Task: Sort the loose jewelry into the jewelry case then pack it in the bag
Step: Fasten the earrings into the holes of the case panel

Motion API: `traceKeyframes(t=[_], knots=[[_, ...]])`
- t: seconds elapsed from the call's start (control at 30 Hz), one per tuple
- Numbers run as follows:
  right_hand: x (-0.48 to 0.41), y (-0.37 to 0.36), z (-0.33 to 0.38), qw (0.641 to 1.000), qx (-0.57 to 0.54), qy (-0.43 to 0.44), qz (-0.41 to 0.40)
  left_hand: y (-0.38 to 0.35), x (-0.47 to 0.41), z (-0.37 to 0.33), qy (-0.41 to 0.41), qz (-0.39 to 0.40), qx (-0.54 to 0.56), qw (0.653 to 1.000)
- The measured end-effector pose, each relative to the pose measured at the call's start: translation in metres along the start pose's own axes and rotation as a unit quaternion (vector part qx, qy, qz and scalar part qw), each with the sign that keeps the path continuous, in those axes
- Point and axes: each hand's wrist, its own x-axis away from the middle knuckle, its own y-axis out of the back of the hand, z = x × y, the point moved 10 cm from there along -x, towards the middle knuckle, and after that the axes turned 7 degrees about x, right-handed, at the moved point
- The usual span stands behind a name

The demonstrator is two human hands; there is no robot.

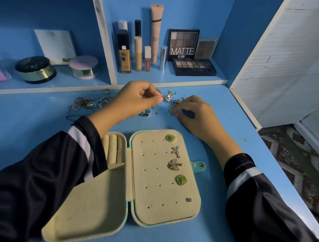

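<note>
The cream jewelry case lies open on the blue desk in front of me. Its right panel carries two green stud earrings, a silver butterfly piece and a gold bow piece. My left hand pinches a small silver earring above the desk. My right hand rests on the desk with its fingertips on tiny pieces beside a gold bow earring. A dark ring lies under my left hand. Chains and rings sit in a loose pile to the left.
Cosmetic bottles, eyeshadow palettes and round compacts stand on the raised shelf at the back. A white wall panel bounds the desk on the right, with patterned floor beyond the desk edge. No bag is in view.
</note>
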Motion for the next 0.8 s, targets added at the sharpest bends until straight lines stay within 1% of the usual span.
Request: traceKeyframes(t=[0.27, 0.53, 0.67, 0.8], knots=[[-0.002, -0.003, 0.000, 1.000, 0.007, -0.014, 0.014, 0.002, 0.001, 0.000, 0.002, -0.002, 0.009, 1.000], [-0.001, -0.007, 0.003, 0.999, 0.019, -0.020, 0.022, -0.007, 0.007, -0.013, -0.022, 0.027, -0.002, 0.999], [0.008, -0.005, 0.004, 0.999, -0.007, -0.038, 0.028, -0.006, 0.015, -0.014, -0.010, 0.032, 0.002, 0.999], [0.022, -0.001, 0.010, 0.996, -0.057, -0.057, 0.029, -0.009, 0.029, -0.017, 0.000, 0.055, 0.003, 0.998]])
